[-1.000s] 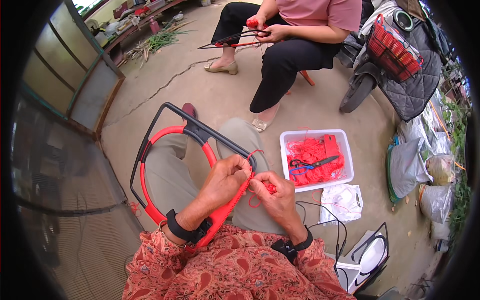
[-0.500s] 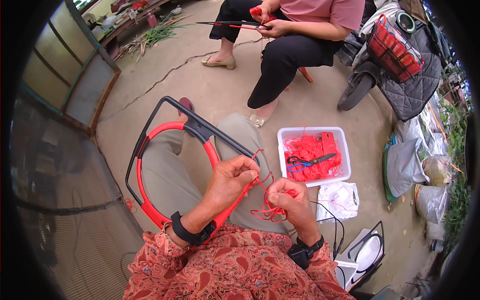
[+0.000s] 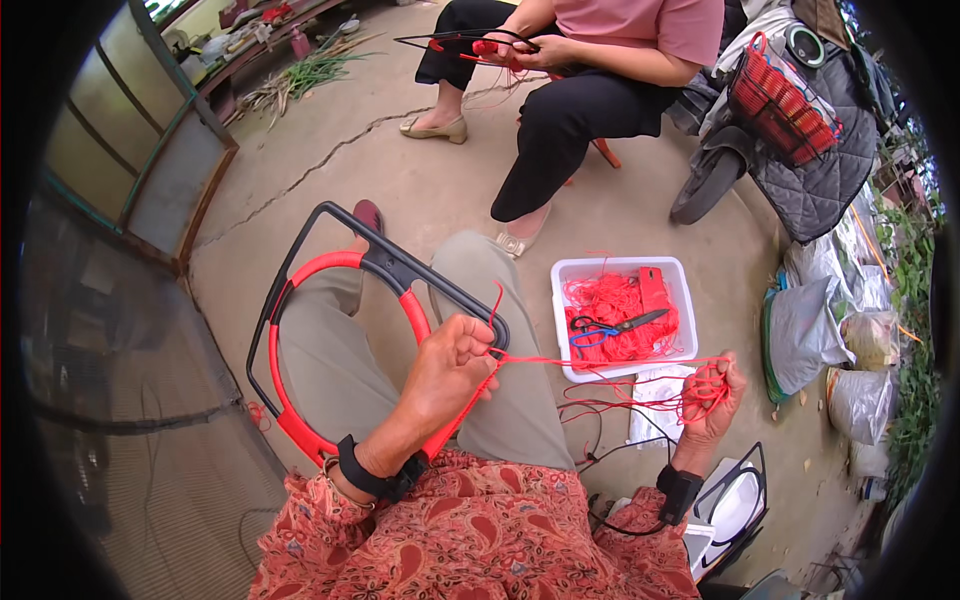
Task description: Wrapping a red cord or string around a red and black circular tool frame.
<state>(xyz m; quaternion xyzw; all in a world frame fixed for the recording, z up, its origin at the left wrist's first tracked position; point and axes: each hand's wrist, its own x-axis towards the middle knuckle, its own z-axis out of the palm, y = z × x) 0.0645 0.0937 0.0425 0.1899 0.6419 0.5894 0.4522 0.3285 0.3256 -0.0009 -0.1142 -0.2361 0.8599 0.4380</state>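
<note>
Across my lap lies a black frame (image 3: 425, 268) with a ring (image 3: 330, 260) largely covered in red cord. My left hand (image 3: 445, 375) is closed on the right side of the ring, its fingertips pinched where the winding meets the loose cord. A short red end sticks up above those fingers. From the pinch, a red cord (image 3: 600, 361) runs nearly straight to the right. At its other end my right hand (image 3: 712, 425) is closed round a loose bundle of the same cord, with several loops hanging to its left.
Beyond my right knee, a white basin (image 3: 687, 300) holds red cord and scissors (image 3: 615, 328). A white plastic bag (image 3: 655, 400) lies below it. Opposite sits a person (image 3: 600, 100) handling a dark frame and red cord. Sacks (image 3: 805, 330) line the right; a mesh screen (image 3: 150, 350) stands left.
My right hand has moved away to the right with the cord bundle, drawing the cord out straight. My left hand stays at the ring. The person opposite has shifted their hands and frame.
</note>
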